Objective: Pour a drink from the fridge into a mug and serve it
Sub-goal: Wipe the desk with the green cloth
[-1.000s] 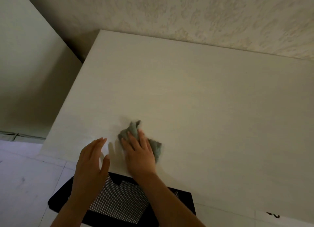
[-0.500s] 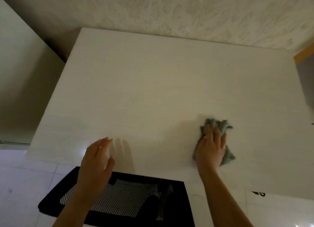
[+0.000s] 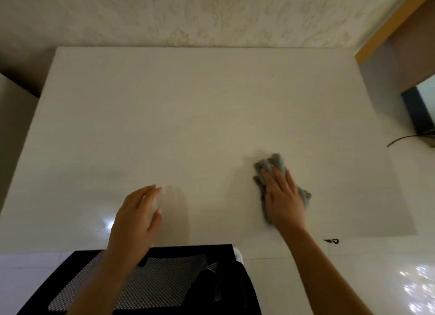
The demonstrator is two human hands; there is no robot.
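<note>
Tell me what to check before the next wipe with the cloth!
1. Cloth lies under the right hand: ok, palm flat on it.
2. Left hand is empty: ok, fingers open above the table's near edge.
3. Table has room to wipe: ok, nothing stands on it.
4. Chair is out of the way: ok, below the table edge.
5. Table is clean: cannot tell, light is dim.
6. Mug is ready: not ok, none in view.

The table (image 3: 211, 117) is plain off-white. The cloth (image 3: 270, 166) on its right is grey-green. The near chair (image 3: 164, 281) is black, with white-dotted mesh. The far wall (image 3: 211, 13) is cream with a mottled pattern. Far right, a trim (image 3: 390, 25) is orange.
</note>
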